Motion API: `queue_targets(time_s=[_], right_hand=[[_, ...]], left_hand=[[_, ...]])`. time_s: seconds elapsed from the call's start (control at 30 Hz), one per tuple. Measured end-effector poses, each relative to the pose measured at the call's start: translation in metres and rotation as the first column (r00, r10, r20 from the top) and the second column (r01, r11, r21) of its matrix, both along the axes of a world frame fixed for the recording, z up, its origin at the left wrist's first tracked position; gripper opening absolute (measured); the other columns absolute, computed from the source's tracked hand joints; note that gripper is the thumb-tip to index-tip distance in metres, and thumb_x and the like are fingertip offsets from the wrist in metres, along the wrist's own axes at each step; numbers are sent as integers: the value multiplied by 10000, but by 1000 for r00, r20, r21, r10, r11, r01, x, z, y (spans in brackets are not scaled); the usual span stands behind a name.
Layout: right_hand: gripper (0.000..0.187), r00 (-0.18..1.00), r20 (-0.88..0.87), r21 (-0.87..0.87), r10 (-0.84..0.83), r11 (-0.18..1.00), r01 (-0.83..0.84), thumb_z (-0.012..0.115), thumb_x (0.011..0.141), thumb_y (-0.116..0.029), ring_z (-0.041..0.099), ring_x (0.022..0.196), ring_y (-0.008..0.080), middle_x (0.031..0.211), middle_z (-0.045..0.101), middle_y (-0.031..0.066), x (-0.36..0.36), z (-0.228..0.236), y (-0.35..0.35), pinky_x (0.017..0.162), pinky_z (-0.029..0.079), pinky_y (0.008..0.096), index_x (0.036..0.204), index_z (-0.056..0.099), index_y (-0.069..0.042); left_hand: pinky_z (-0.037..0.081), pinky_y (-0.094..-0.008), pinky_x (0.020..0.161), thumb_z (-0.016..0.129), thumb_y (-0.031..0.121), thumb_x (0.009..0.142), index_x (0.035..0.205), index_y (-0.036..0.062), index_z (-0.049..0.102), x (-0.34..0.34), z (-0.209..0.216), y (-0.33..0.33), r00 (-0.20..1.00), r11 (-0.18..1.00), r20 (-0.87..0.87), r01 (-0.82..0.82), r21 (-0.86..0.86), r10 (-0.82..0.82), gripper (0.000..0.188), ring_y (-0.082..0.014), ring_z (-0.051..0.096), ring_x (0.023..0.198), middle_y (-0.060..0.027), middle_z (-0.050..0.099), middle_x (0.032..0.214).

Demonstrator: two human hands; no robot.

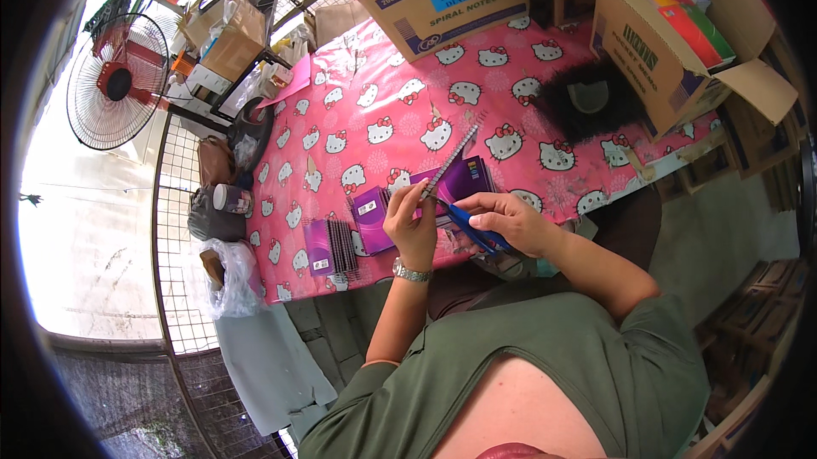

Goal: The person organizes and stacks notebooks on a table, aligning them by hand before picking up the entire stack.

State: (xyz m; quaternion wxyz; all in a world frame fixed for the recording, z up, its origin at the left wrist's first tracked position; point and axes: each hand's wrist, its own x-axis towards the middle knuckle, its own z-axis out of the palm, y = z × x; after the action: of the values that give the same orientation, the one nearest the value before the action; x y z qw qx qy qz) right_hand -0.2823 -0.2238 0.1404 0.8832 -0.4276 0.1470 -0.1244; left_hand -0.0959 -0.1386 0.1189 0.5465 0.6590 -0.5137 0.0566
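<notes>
My left hand (pixel 414 214), with a metal watch on its wrist, pinches the lower end of a wire spiral (pixel 453 153). That spiral slants up and away to the right; whether it is bound into a notebook cannot be made out. My right hand (pixel 511 222) is closed on blue-handled pliers (pixel 477 228), whose tip meets the spiral close to my left fingertips. Purple spiral notebooks (pixel 466 180) lie just beyond and under my hands. More purple notebooks (pixel 371 219) sit left of my left hand, beside a small stack (pixel 327 248) with its spirals facing right.
A pink patterned cloth (pixel 340 148) covers the table. At its far side stands a closed carton (pixel 447 4); an open carton (pixel 655 51) with colourful notebooks is at the right, near a dark fuzzy item (pixel 589 100). A fan (pixel 117 83) and a plastic bag (pixel 231 279) are at the left.
</notes>
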Motion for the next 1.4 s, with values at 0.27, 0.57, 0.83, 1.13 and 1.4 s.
queue_targets(time_s=[0.27,0.57,0.83,1.13,1.4], right_hand=[[538,753,-75,-914,-653,347,210,731,797,-285,618,1114,360,1188,634,170,-31,-67,-51,974,494,417,1270,600,-64],[350,488,-175,-965,-855,50,-259,677,856,-290,584,1132,323,1173,605,167,-21,-126,-128,893,533,423,1089,627,-33],[164,434,-148,-911,-889,-49,-410,587,854,-93,685,904,335,982,675,161,-23,-159,-167,763,578,442,988,658,-29],[293,619,6,-999,-786,29,46,575,834,-52,667,904,342,999,653,172,-43,-77,-150,782,548,408,1102,694,-52],[301,884,243,-956,-399,54,287,681,872,-66,597,881,176,1037,660,9,-20,-13,-63,880,395,354,1161,736,-130]], left_hand=[[449,-417,889,574,128,874,958,70,708,70,77,31,847,876,488,-387,289,213,169,-277,629,979,-77,698,918],[420,-483,991,590,195,879,1113,109,678,137,-66,15,834,599,515,-520,609,200,264,-329,581,1134,-118,652,1196],[475,-429,931,695,145,858,1111,74,667,-12,20,-14,746,874,530,139,466,-402,264,-310,568,1107,-101,635,1154],[495,-407,855,675,74,799,1105,79,645,-25,21,-4,700,769,436,259,584,-566,308,-279,604,1006,-77,632,1068],[410,-432,910,605,60,855,1099,55,615,-17,44,-33,775,857,474,164,489,-419,244,-298,609,962,-115,655,995]])
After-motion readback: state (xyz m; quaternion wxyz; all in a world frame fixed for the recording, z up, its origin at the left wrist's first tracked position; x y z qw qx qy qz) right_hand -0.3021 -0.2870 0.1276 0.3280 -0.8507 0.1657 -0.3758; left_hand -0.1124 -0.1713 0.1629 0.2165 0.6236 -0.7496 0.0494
